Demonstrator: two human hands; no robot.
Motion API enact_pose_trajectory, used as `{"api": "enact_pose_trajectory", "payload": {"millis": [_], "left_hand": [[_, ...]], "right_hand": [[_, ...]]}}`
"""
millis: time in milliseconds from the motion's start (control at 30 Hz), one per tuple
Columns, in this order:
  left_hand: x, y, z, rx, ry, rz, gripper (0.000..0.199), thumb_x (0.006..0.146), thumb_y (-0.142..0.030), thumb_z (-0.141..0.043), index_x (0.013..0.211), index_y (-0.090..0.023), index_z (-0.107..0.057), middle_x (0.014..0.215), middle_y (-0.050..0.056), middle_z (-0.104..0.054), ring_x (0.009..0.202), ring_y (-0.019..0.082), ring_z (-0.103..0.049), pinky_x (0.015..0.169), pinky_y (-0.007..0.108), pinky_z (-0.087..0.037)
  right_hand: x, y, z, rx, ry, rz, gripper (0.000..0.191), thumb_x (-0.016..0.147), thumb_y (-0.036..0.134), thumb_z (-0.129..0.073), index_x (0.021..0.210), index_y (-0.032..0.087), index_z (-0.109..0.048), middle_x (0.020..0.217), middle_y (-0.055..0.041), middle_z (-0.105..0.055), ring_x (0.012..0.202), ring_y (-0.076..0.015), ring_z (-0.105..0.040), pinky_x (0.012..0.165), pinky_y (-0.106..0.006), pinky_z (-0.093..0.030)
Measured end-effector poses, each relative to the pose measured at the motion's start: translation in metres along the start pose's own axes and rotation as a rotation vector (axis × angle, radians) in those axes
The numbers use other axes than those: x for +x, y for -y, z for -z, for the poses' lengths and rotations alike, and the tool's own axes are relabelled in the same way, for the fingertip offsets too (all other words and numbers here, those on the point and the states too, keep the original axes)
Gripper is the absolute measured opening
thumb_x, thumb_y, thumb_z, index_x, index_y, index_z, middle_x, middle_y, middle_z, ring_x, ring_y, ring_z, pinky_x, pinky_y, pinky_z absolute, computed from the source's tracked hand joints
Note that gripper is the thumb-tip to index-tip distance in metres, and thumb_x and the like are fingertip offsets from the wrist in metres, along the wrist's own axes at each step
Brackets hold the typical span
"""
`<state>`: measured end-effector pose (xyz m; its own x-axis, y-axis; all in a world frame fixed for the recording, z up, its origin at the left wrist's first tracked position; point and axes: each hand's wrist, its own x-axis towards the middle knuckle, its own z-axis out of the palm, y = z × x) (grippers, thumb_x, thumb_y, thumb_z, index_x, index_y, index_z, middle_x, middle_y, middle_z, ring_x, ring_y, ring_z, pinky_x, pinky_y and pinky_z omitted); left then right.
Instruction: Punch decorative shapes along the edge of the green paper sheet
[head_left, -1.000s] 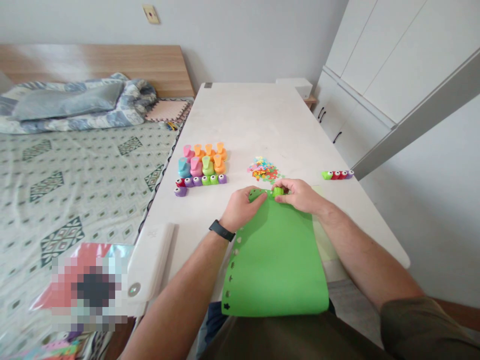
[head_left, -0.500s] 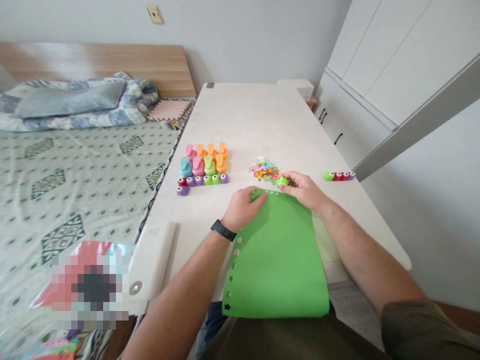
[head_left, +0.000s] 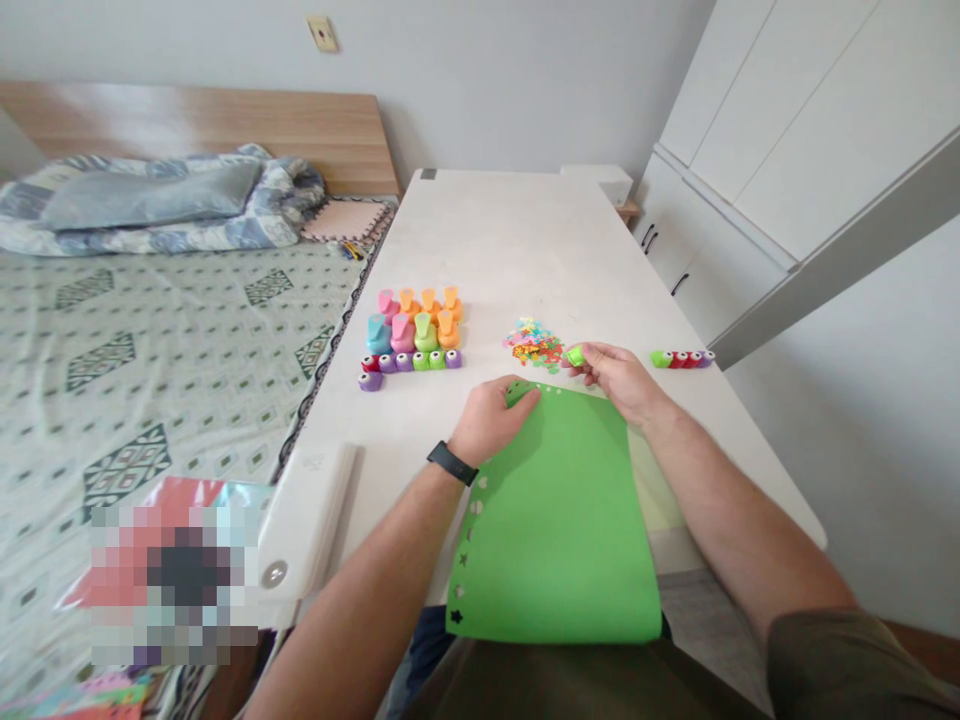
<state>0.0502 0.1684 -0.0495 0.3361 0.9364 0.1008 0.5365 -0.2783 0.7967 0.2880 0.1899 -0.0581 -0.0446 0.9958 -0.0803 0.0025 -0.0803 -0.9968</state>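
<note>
A green sheet of paper with shaped holes along its left and far edges curves down over the table's near edge. My left hand pinches its far left corner, thumb on top. In my right hand a small green craft punch is gripped between thumb and fingers, just beyond the sheet's far edge and apart from it. Beside it lies a heap of colourful paper cutouts. Larger lever punches and small punches stand in rows to the left.
More small punches line up at the right of the white table. A white oblong device lies near the left edge. Pale yellow paper sits under my right forearm. A bed adjoins on the left.
My right hand has drawn the green punch slightly right, away from the paper's far edge, and tilted it. My left hand keeps its hold on the sheet. The view has shifted a little.
</note>
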Motion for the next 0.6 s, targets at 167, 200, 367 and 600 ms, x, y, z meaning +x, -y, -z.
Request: {"api": "enact_pose_trajectory", "payload": {"millis": [167, 200, 367, 600], "left_hand": [[0.0, -0.002, 0.001, 0.006, -0.003, 0.002, 0.033, 0.094, -0.046, -0.055, 0.09, -0.018, -0.071, 0.08, 0.002, -0.072, 0.071, 0.016, -0.06, 0.065, 0.026, -0.043], [0.0, -0.003, 0.001, 0.006, -0.003, 0.0, 0.033, 0.094, -0.046, -0.055, 0.091, -0.018, -0.071, 0.081, 0.002, -0.072, 0.072, 0.016, -0.061, 0.065, 0.026, -0.043], [-0.001, -0.003, 0.002, 0.007, -0.002, -0.007, 0.034, 0.094, -0.047, -0.054, 0.092, -0.018, -0.072, 0.083, 0.003, -0.073, 0.073, 0.017, -0.062, 0.066, 0.027, -0.044], [-0.001, -0.004, 0.002, 0.008, -0.002, -0.005, 0.034, 0.094, -0.047, -0.055, 0.093, -0.018, -0.072, 0.086, 0.004, -0.075, 0.075, 0.018, -0.063, 0.068, 0.027, -0.044]], "right_hand": [[0.005, -0.005, 0.001, 0.004, -0.008, -0.015, 0.042, 0.085, 0.059, -0.071, 0.094, 0.018, -0.078, 0.098, -0.0097, -0.076, 0.084, -0.0185, -0.066, 0.061, -0.026, -0.043], [0.007, -0.007, 0.002, -0.006, -0.017, -0.015, 0.042, 0.085, 0.059, -0.071, 0.092, 0.018, -0.078, 0.097, -0.0094, -0.075, 0.083, -0.0182, -0.065, 0.061, -0.026, -0.043], [0.013, -0.015, 0.006, -0.076, -0.067, 0.016, 0.043, 0.081, 0.06, -0.073, 0.093, 0.019, -0.077, 0.095, -0.0075, -0.075, 0.078, -0.0174, -0.063, 0.062, -0.028, -0.046], [0.01, -0.009, 0.006, -0.164, -0.13, 0.042, 0.048, 0.084, 0.062, -0.068, 0.105, 0.02, -0.076, 0.096, -0.0065, -0.074, 0.072, -0.016, -0.06, 0.063, -0.028, -0.046]]}}
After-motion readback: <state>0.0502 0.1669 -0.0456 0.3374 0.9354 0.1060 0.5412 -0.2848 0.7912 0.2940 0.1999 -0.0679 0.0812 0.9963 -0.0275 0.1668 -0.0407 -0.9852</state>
